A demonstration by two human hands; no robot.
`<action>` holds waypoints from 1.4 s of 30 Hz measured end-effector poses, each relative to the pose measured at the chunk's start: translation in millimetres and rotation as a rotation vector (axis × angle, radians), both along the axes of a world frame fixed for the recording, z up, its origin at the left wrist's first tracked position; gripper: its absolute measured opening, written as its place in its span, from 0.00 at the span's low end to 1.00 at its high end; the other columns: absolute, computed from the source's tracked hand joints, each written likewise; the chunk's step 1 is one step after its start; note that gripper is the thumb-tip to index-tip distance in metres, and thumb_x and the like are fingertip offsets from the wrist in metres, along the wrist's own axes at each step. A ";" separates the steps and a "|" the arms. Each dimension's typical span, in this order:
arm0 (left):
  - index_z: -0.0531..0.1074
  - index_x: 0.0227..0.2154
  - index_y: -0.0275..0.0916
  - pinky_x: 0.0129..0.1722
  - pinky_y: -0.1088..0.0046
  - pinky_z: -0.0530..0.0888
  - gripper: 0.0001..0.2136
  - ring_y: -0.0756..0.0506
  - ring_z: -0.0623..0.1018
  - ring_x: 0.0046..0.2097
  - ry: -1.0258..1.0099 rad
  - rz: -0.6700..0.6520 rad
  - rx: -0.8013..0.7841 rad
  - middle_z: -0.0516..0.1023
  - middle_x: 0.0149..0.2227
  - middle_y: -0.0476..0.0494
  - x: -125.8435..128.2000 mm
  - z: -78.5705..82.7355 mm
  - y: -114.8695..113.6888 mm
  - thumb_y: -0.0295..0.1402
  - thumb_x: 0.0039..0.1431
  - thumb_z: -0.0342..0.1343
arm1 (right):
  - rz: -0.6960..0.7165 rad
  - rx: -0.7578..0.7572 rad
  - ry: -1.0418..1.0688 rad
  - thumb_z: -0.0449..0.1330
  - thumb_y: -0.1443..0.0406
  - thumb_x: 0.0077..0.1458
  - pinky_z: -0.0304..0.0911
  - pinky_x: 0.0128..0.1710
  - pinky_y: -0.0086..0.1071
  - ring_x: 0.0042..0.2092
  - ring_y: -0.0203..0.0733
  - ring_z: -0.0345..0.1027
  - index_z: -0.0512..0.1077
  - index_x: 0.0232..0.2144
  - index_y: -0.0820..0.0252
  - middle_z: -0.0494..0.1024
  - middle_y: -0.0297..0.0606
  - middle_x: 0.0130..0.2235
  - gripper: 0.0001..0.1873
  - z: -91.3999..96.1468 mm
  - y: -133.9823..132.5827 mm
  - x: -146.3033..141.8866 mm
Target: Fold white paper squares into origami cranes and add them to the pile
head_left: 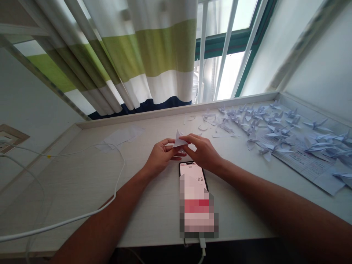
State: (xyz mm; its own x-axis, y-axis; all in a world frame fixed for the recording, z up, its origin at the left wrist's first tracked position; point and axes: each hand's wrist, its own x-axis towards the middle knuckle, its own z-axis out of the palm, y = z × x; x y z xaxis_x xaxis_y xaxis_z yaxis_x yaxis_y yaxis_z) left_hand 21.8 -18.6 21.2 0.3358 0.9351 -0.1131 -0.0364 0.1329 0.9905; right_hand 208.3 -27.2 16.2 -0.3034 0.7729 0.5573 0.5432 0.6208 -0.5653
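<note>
Between my hands, above the desk, is a small piece of folded white paper (178, 140) with a pointed tip standing up. My left hand (162, 153) grips its left side, thumb and fingers bent around it. From the right, my right hand (202, 149) pinches the same paper between thumb and fingers. Part of the fold is hidden behind the fingers. Just below the hands lies a phone (189, 169) with a lit screen, much of it blurred out. Many folded paper cranes (254, 119) are spread over the right side of the desk.
A written sheet (310, 165) lies under some cranes. Paper scraps (202, 127) are scattered beyond my hands, and flat white sheets (123, 135) rest at left. A white cable (119, 179) loops across my left forearm. A charging plug (202, 242) meets the phone at the desk's front edge.
</note>
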 end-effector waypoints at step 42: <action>0.78 0.31 0.42 0.49 0.60 0.74 0.04 0.40 0.78 0.46 0.804 0.030 0.797 0.82 0.40 0.43 -8.5 -13.6 13.9 0.28 0.59 0.60 | 0.036 -0.150 -0.197 0.64 0.62 0.61 0.67 0.53 0.48 0.50 0.51 0.71 0.82 0.41 0.57 0.78 0.45 0.46 0.09 -12.9 12.4 4.8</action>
State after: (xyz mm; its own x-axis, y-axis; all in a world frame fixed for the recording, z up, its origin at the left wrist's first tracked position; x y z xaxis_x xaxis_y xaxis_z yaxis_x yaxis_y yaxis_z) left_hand 13.3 -4.6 7.5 0.4111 0.8434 0.3459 0.6564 -0.5371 0.5297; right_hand 213.1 -14.8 3.3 -0.4238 0.8291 0.3646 0.6308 0.5591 -0.5380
